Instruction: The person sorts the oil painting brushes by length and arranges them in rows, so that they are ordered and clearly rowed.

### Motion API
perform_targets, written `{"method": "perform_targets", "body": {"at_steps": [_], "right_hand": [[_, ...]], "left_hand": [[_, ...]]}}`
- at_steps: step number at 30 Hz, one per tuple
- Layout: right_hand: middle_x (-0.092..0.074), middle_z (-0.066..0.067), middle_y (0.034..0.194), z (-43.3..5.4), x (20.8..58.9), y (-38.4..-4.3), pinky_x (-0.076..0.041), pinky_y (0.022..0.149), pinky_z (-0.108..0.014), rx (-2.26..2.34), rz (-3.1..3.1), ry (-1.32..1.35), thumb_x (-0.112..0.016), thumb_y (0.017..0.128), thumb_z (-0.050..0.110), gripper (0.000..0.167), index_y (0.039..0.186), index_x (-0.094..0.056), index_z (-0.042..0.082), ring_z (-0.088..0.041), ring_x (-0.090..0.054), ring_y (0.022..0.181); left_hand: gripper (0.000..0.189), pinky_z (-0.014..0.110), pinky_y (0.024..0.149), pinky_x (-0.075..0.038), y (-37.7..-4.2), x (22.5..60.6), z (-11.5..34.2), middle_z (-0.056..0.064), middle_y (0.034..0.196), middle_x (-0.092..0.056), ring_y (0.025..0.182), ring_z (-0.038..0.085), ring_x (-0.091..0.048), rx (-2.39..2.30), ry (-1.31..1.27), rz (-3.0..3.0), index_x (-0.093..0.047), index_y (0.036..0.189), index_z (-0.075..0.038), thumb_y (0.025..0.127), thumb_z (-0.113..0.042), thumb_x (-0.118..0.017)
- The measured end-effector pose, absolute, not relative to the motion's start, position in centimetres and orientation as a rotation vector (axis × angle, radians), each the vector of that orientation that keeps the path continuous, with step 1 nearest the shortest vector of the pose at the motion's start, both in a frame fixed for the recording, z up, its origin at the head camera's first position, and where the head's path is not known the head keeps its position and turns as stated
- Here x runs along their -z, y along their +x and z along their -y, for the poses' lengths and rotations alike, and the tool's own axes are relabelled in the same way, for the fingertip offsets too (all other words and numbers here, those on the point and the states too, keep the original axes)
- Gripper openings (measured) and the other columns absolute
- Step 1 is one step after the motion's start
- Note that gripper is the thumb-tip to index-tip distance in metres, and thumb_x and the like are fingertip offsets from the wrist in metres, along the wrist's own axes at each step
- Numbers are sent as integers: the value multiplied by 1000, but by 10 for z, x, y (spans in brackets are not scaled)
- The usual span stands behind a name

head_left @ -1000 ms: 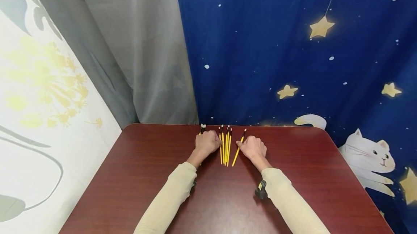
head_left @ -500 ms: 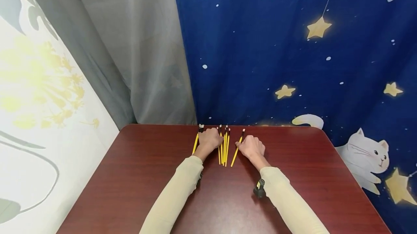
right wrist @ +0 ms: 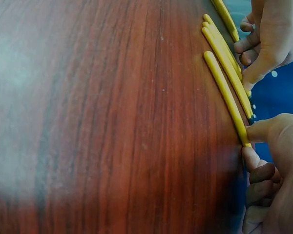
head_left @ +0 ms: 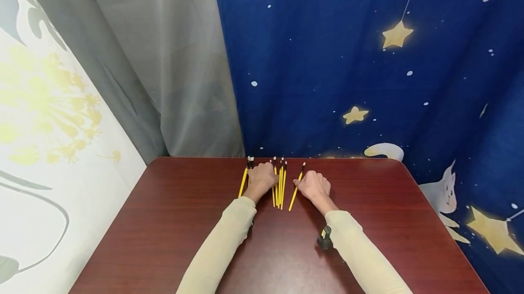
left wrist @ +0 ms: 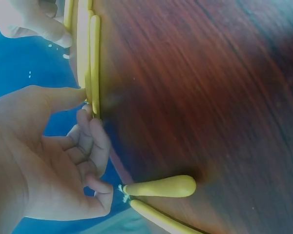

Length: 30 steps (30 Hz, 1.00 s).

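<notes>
Several thin paintbrushes (head_left: 281, 187) with yellow handles and pale tips lie side by side near the table's far edge. My left hand (head_left: 263, 179) is at the left side of this group; in the left wrist view its thumb and forefinger pinch a paintbrush (left wrist: 94, 63) there. Two more paintbrushes (head_left: 243, 183) lie apart to the left, partly hidden behind that hand. To the right of the group, my right hand (head_left: 314, 185) pinches a single slanted paintbrush (right wrist: 225, 95) between thumb and forefinger. All tips point toward the far edge.
The reddish-brown wooden table (head_left: 286, 257) has a rounded far edge. Behind it hang a grey curtain (head_left: 192, 80) and a blue starry curtain (head_left: 311, 66). A small black wrist camera (head_left: 324, 238) sticks out beneath the right sleeve.
My left hand has moved slightly right relative to the brushes, from the two left paintbrushes to the middle group, uncovering more of those two. The right hand keeps its pinch. The head view turned slightly.
</notes>
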State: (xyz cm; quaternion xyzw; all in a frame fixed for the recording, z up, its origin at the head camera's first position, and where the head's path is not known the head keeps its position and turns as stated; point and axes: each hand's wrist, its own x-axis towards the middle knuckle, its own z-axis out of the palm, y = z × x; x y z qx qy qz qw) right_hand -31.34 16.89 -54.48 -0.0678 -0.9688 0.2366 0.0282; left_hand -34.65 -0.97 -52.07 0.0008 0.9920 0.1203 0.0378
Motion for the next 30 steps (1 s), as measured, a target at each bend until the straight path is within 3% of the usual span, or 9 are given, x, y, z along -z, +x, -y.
{"method": "perform_targets", "body": {"at_steps": [7, 14, 20, 25, 30], "right_hand": [[-67, -2, 65, -172, 538, -313, -42, 56, -38, -771, 3042, -258, -81, 88, 47, 39, 64, -70, 18, -25, -60, 61], [-69, -1, 67, -173, 538, -313, -43, 57, -37, -785, 3047, -234, -80, 89, 45, 38, 62, -72, 19, -24, -62, 64], [-68, 1, 63, -174, 541, -314, -42, 56, -36, -795, 3027, -230, -79, 89, 45, 39, 60, -71, 20, -24, -62, 63], [-70, 2, 66, -176, 544, -314, -43, 56, -36, -816, 3016, -228, -78, 89, 46, 36, 63, -73, 21, -23, -63, 64], [-73, 3, 69, -177, 544, -311, -44, 55, -35, -887, 3006, -222, -78, 89, 45, 32, 67, -75, 22, -22, -64, 65]], "left_hand": [[25, 62, 103, -50, -344, 518, 5, 9, 95, -75, 88, 32, -72, -293, 12, -3071, -69, 78, -16, 96, -34, -72], [23, 64, 106, -48, -344, 517, 3, 9, 102, -78, 94, 32, -74, -256, -6, -3085, -76, 91, -15, 95, -38, -74], [24, 65, 108, -47, -347, 517, 2, 9, 97, -78, 94, 33, -74, -287, 2, -3097, -72, 82, -15, 94, -36, -75], [24, 60, 101, -50, -347, 517, 3, 9, 96, -76, 89, 31, -71, -316, -18, -3073, -69, 82, -16, 93, -37, -75], [31, 52, 88, -53, -347, 517, 6, 6, 82, -69, 77, 27, -65, -366, -38, -3048, -66, 75, -16, 93, -39, -75]]}}
